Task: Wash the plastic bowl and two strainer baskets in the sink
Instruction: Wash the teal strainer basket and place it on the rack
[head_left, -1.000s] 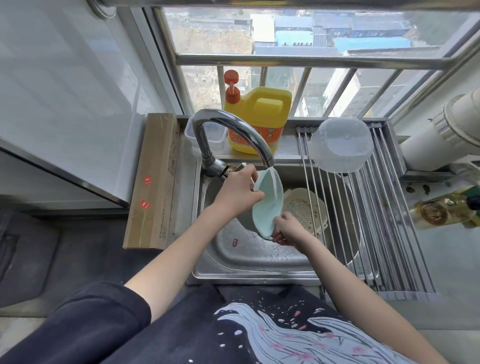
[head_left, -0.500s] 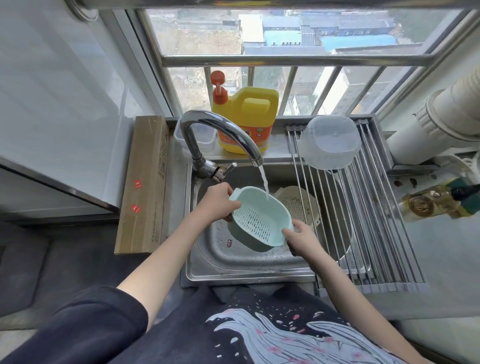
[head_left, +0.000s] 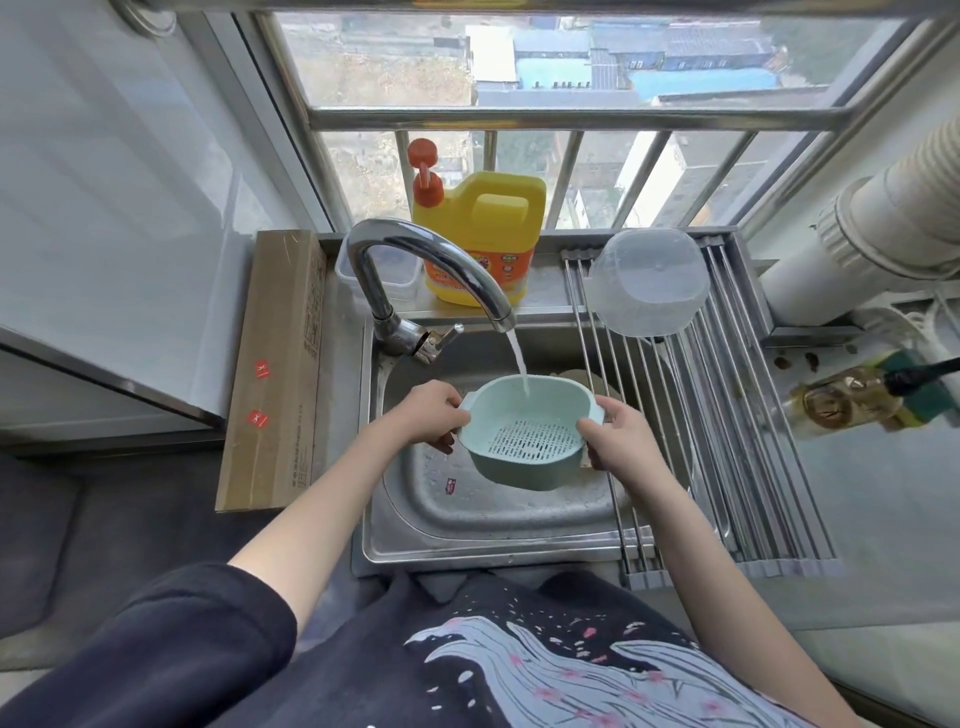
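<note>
Currently both hands hold the pale green strainer basket (head_left: 530, 434) upright over the steel sink (head_left: 498, 540), directly under the tap (head_left: 426, 270). Left hand (head_left: 428, 418) grips the left rim handle, fingers curled beneath it; right hand (head_left: 618, 439) grips the right handle, thumb lying inside the rim. Water stream (head_left: 518, 366) runs from the spout and lands inside the basket near its far wall (slotted base visible, no debris discernible).

Second strainer basket (head_left: 574, 375), beige, lies in the sink behind the green one; only a sliver of its rim shows. Clear plastic bowl (head_left: 647, 283) sits inverted on the roll-up drying rack (head_left: 737, 441) that spans the right part of the sink.

Behind the tap: yellow detergent jug (head_left: 485, 239) with an orange pump, and beside it a small clear container (head_left: 400, 275). Flat cardboard box (head_left: 275, 364) lies along the sink's left edge. Glass bottle (head_left: 852, 400) on the worktop at far right, blurred.
</note>
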